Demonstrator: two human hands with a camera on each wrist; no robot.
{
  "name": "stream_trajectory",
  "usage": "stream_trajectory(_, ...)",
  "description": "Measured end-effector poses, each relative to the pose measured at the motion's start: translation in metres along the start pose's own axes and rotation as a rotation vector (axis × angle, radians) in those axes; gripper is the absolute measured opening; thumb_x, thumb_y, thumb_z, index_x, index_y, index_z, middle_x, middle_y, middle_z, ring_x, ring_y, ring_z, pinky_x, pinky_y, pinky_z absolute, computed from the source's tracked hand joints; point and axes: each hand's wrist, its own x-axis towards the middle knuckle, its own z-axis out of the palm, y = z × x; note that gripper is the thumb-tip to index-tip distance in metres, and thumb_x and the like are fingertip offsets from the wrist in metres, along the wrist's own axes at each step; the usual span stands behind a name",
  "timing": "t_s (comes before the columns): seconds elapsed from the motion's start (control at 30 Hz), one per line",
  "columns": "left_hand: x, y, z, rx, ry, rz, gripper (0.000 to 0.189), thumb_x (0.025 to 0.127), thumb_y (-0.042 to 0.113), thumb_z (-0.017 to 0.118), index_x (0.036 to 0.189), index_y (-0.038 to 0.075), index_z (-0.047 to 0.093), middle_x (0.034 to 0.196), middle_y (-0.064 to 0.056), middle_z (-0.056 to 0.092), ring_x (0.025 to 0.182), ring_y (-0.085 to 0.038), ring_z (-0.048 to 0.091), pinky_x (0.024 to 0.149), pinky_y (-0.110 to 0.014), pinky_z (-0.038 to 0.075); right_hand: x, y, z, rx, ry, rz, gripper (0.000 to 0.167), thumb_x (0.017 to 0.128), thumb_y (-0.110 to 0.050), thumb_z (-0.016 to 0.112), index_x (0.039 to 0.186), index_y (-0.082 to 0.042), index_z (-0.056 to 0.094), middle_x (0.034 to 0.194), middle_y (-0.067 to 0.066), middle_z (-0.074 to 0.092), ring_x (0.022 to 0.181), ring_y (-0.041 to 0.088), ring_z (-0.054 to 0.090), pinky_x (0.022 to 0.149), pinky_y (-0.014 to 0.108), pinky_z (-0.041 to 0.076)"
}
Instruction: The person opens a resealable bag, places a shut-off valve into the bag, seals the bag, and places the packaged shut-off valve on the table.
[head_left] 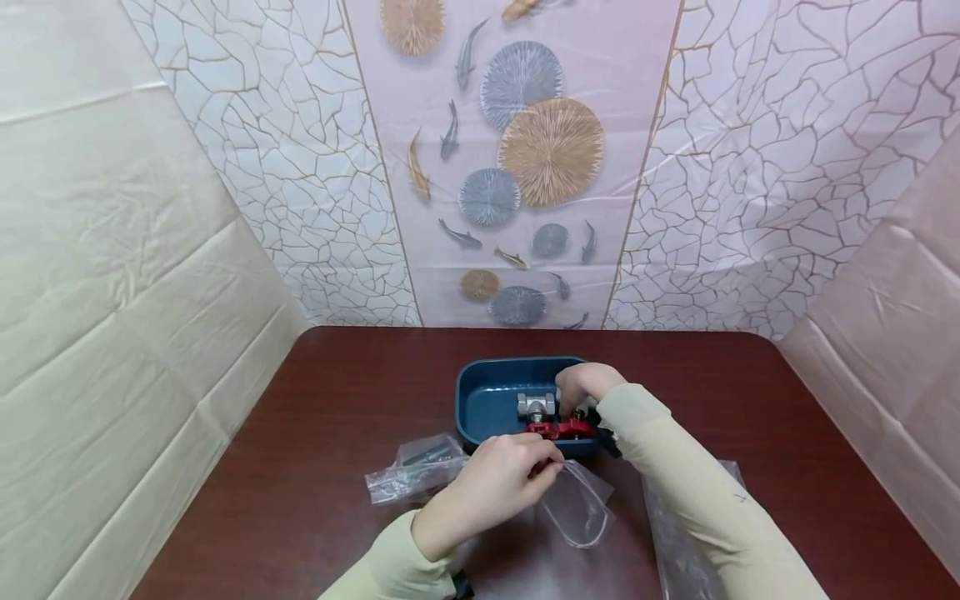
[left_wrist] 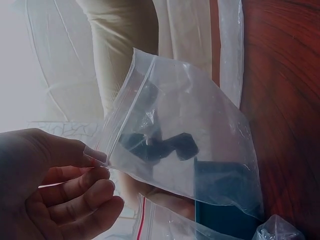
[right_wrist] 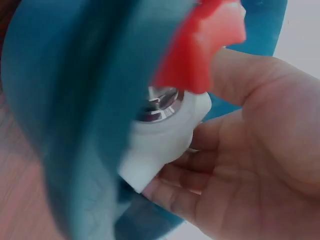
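Observation:
My left hand (head_left: 498,479) pinches a clear zip-lock bag (left_wrist: 220,120) by its top edge, in front of the tray. The bag hangs flat, and a dark shape shows through it. My right hand (head_left: 583,387) reaches down into the blue tray (head_left: 480,408). In the right wrist view its fingers and thumb curl round a white valve body (right_wrist: 160,142) with a red handle (right_wrist: 200,47); the tray's blurred rim hides part of it. Beside that hand in the tray lies a silver metal valve (head_left: 536,405), also with a red handle (head_left: 542,429).
Another crumpled clear bag (head_left: 416,471) lies left of my left hand on the dark red-brown table (head_left: 360,392). More clear plastic (head_left: 686,533) lies under my right forearm. A bag with a red zip line (left_wrist: 142,220) appears low in the left wrist view. Patterned cloth (head_left: 300,167) stands behind the table.

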Motion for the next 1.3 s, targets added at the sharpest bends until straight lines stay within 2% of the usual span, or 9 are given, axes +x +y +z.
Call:
stream_trajectory(0.13, -0.001, 0.001, 0.001, -0.004, 0.005, 0.006, 0.005, 0.094, 0.014, 0.071, 0.096, 0.014, 0.076, 0.086, 0.007, 0.07, 0.064, 0.006, 0.049, 0.059, -0.008, 0.04, -0.008, 0.0, -0.001, -0.031, 0.011, -0.006, 0.043, 0.093, -0.023, 0.071, 0.128, -0.003, 0.057, 0.134, 0.017, 0.055, 0.111, 0.029, 0.058, 0.092, 0.046, 0.05)
stream_trajectory(0.2, -0.001, 0.002, 0.001, 0.006, 0.019, 0.018, 0.005, 0.093, 0.014, 0.071, 0.096, 0.014, 0.076, 0.087, 0.007, 0.071, 0.066, 0.004, 0.053, 0.061, -0.009, 0.042, -0.012, -0.001, -0.001, -0.05, 0.027, -0.023, 0.052, 0.095, -0.026, 0.07, 0.136, 0.0, 0.053, 0.139, 0.018, 0.053, 0.116, 0.03, 0.058, 0.096, 0.047, 0.048)
stream_trajectory(0.33, 0.0, 0.003, 0.001, 0.008, 0.029, 0.026, 0.005, 0.093, 0.014, 0.071, 0.096, 0.014, 0.076, 0.087, 0.007, 0.072, 0.067, 0.003, 0.054, 0.061, -0.01, 0.042, -0.019, -0.001, -0.001, -0.081, 0.07, -0.056, 0.08, 0.095, -0.029, 0.071, 0.155, 0.003, 0.028, 0.153, 0.021, 0.041, 0.135, 0.035, 0.046, 0.106, 0.052, 0.042)
stream_trajectory(0.43, 0.0, 0.003, 0.0, -0.006, 0.022, 0.017, 0.005, 0.093, 0.015, 0.071, 0.097, 0.015, 0.076, 0.086, 0.007, 0.071, 0.065, 0.004, 0.051, 0.059, -0.008, 0.04, -0.022, -0.003, 0.0, -0.115, 0.109, -0.066, 0.082, 0.094, -0.029, 0.073, 0.156, 0.001, 0.029, 0.148, 0.019, 0.048, 0.132, 0.033, 0.05, 0.104, 0.051, 0.043)
stream_trajectory(0.6, 0.0, 0.005, 0.001, -0.001, 0.027, 0.019, 0.005, 0.093, 0.015, 0.071, 0.096, 0.015, 0.076, 0.085, 0.008, 0.071, 0.067, 0.003, 0.052, 0.06, -0.009, 0.041, -0.029, -0.007, 0.003, -0.223, 0.245, -0.095, 0.069, 0.088, -0.032, 0.079, 0.143, -0.002, 0.05, 0.131, 0.017, 0.06, 0.116, 0.032, 0.059, 0.094, 0.049, 0.051)
stream_trajectory(0.7, -0.001, 0.005, 0.002, 0.001, 0.029, 0.02, 0.005, 0.093, 0.015, 0.071, 0.096, 0.015, 0.076, 0.086, 0.008, 0.071, 0.067, 0.003, 0.054, 0.061, -0.01, 0.042, -0.036, -0.007, 0.004, -0.23, 0.31, -0.117, 0.061, 0.087, -0.031, 0.08, 0.136, -0.003, 0.058, 0.129, 0.018, 0.061, 0.113, 0.031, 0.06, 0.091, 0.048, 0.053)
stream_trajectory(0.97, -0.002, 0.005, 0.003, -0.012, 0.006, 0.012, 0.006, 0.094, 0.016, 0.07, 0.098, 0.015, 0.075, 0.085, 0.008, 0.07, 0.065, 0.004, 0.051, 0.058, -0.009, 0.039, -0.046, 0.002, 0.007, -0.138, 0.291, -0.179, 0.053, 0.088, -0.024, 0.079, 0.133, -0.003, 0.06, 0.117, 0.014, 0.065, 0.095, 0.023, 0.062, 0.082, 0.042, 0.054)
stream_trajectory(1.13, -0.003, 0.007, 0.006, -0.034, -0.014, -0.003, 0.007, 0.095, 0.017, 0.07, 0.099, 0.015, 0.075, 0.084, 0.009, 0.069, 0.064, 0.005, 0.048, 0.057, -0.008, 0.037, -0.049, 0.007, 0.014, -0.091, 0.268, -0.209, 0.033, 0.085, -0.017, 0.082, 0.113, -0.008, 0.066, 0.093, 0.004, 0.065, 0.08, 0.018, 0.058, 0.073, 0.037, 0.054)
stream_trajectory(1.3, -0.003, 0.006, 0.006, -0.012, 0.009, 0.007, 0.007, 0.094, 0.017, 0.071, 0.098, 0.015, 0.076, 0.084, 0.009, 0.07, 0.065, 0.004, 0.05, 0.058, -0.009, 0.038, -0.05, 0.01, 0.015, -0.088, 0.313, -0.257, 0.026, 0.083, -0.012, 0.082, 0.105, -0.01, 0.069, 0.089, 0.001, 0.064, 0.077, 0.017, 0.058, 0.071, 0.037, 0.054)
